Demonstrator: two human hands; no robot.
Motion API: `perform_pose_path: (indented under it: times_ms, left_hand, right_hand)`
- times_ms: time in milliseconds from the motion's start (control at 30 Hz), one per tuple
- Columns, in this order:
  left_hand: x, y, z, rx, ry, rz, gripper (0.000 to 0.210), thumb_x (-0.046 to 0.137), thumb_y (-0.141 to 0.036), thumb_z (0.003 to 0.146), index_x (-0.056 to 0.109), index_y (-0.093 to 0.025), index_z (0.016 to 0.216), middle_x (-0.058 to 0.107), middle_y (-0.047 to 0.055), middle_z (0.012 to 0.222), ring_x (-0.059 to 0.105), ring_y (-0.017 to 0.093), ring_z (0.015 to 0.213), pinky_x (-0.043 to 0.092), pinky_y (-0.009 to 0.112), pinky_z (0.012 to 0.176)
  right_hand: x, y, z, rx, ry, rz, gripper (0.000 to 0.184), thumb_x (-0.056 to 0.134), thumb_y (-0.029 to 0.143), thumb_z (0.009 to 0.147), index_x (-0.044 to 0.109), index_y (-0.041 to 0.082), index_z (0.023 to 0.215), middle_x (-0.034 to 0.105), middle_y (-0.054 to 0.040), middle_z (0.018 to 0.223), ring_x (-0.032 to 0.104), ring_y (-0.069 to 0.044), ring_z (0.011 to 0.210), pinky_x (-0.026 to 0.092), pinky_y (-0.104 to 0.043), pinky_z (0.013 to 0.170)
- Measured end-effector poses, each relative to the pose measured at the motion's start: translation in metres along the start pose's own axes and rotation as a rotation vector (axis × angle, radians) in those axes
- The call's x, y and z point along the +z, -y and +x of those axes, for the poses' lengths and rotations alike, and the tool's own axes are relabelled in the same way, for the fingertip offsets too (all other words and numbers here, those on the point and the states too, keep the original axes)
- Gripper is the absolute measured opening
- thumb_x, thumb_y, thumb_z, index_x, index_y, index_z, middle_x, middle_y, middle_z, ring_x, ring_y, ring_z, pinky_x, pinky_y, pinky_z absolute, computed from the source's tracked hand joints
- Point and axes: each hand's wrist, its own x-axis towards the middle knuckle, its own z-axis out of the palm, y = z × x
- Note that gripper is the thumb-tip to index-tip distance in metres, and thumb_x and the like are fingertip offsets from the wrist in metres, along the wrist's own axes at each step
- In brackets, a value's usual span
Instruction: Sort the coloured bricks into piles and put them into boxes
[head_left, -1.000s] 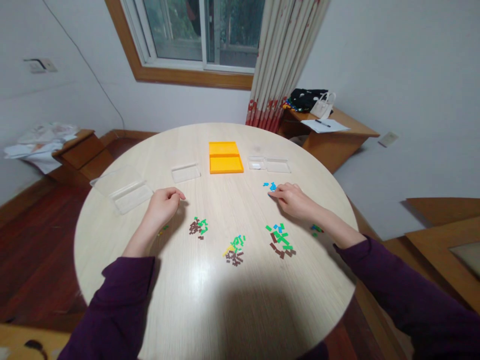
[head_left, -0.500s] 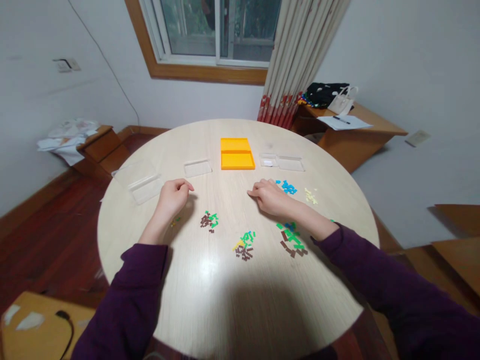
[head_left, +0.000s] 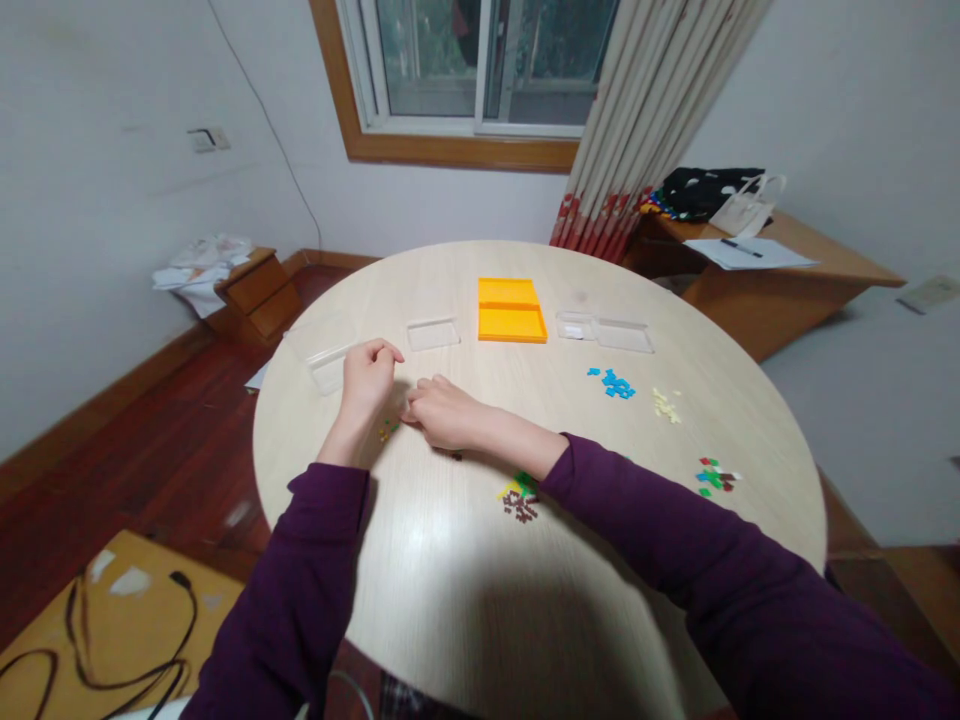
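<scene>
My left hand (head_left: 370, 382) is curled closed above the left part of the table, beside a clear plastic box (head_left: 328, 372). Anything inside its fingers is hidden. Close to it on the right, my right hand (head_left: 444, 413) has its fingers pinched together, pointing left; what they hold, if anything, cannot be made out. Between the wrists lie a few small yellow and green pieces (head_left: 388, 430). A brown piece (head_left: 456, 456) peeks out under my right hand. Nearer me, a pile of tiny brown pieces (head_left: 520, 505) with some green and yellow ones is partly behind my right forearm.
An open orange case (head_left: 512, 323) stands at the table's back, between a clear tray (head_left: 433, 334) and an open clear box (head_left: 624, 336). Blue pieces (head_left: 617, 384), pale yellow pieces (head_left: 664, 405) and a mixed-colour pile (head_left: 718, 478) lie on the right of the round table (head_left: 442, 600).
My right hand has moved left from beside the blue pieces to near my left hand, now covering most of the brown and green pile. The view has turned left; my left hand stays closed.
</scene>
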Motion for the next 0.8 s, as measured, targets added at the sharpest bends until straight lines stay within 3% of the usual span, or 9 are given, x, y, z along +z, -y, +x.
perform_pose_path:
  times_ms: [167,333,533,700,800]
  left_hand:
    - [0.001,0.002,0.0,0.008,0.025,-0.01,0.02,0.038,-0.016,0.062,0.054,-0.019,0.05,0.048,-0.002,0.049,0.051,0.015,0.059,0.041,0.028,0.067]
    - [0.001,-0.001,-0.001,-0.003,0.049,0.004,0.019,0.038,-0.015,0.062,0.054,-0.019,0.05,0.042,-0.003,0.046,0.046,0.015,0.054,0.037,0.028,0.063]
    - [0.004,0.0,-0.002,0.02,0.072,0.022,0.019,0.039,-0.017,0.062,0.054,-0.019,0.051,0.041,-0.004,0.045,0.041,0.014,0.051,0.033,0.028,0.059]
    - [0.007,0.003,-0.002,0.021,0.075,0.015,0.02,0.038,-0.016,0.061,0.054,-0.019,0.051,0.043,-0.003,0.046,0.044,0.014,0.054,0.035,0.027,0.06]
    - [0.008,0.004,-0.002,0.013,0.086,0.02,0.019,0.038,-0.016,0.06,0.054,-0.02,0.05,0.042,-0.003,0.046,0.045,0.015,0.054,0.035,0.027,0.06]
  right_hand:
    - [-0.002,-0.014,-0.012,0.034,0.007,-0.076,0.026,0.048,0.008,0.089,0.073,0.011,0.097,0.067,-0.0135,0.091,0.048,-0.023,0.088,0.024,-0.034,0.072]
    - [0.004,-0.04,-0.054,0.174,0.011,-0.02,0.032,0.042,0.011,0.094,0.073,0.011,0.1,0.065,-0.0144,0.088,0.045,-0.023,0.085,0.021,-0.035,0.071]
    - [0.018,-0.038,-0.101,0.17,-0.043,0.074,0.033,0.042,0.011,0.093,0.072,0.014,0.106,0.064,-0.0118,0.082,0.043,-0.021,0.081,0.021,-0.034,0.07]
    - [0.02,-0.033,-0.105,0.164,-0.077,0.095,0.032,0.043,0.012,0.093,0.074,0.014,0.098,0.062,-0.011,0.079,0.043,-0.021,0.08,0.022,-0.034,0.07]
    - [0.019,-0.035,-0.101,0.175,-0.05,0.153,0.035,0.042,0.01,0.092,0.074,0.015,0.104,0.064,-0.0113,0.082,0.045,-0.021,0.08,0.024,-0.033,0.072]
